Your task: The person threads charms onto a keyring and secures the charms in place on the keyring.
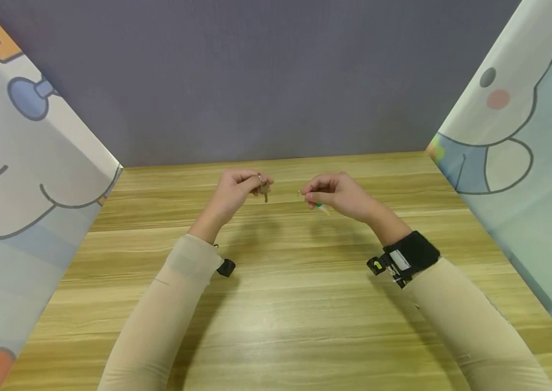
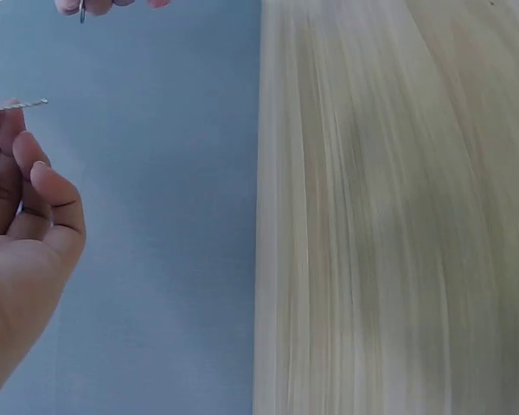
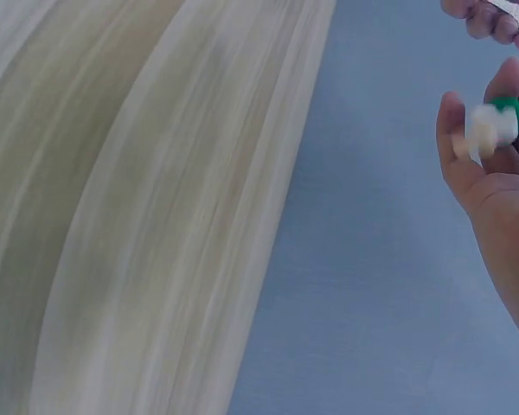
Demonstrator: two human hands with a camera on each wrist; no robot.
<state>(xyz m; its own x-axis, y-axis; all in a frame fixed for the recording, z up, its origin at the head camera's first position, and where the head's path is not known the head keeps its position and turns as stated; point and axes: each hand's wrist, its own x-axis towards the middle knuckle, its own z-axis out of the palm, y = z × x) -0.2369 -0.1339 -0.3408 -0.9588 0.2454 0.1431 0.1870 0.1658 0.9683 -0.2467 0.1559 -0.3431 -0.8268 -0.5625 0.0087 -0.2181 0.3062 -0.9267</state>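
Observation:
My left hand (image 1: 236, 190) is raised over the wooden table (image 1: 276, 304) and pinches a small metal key (image 1: 264, 189) between thumb and fingertips. The key hangs downward. In the left wrist view it shows as a thin metal strip (image 2: 22, 105) above the fingers (image 2: 35, 181). A short gap to the right, my right hand (image 1: 339, 194) pinches a thin key ring (image 1: 300, 193), and a green and white charm (image 1: 321, 206) dangles under it. The right wrist view shows that charm (image 3: 486, 130) against the palm (image 3: 493, 181), with the left hand's key (image 3: 515, 7) at the top edge.
A grey-blue wall (image 1: 256, 81) closes off the back of the table. Cartoon-printed panels stand on the left (image 1: 26, 179) and right (image 1: 520, 136) sides. Both forearms wear beige sleeves, with black wrist-mounted cameras (image 1: 405, 259) on them.

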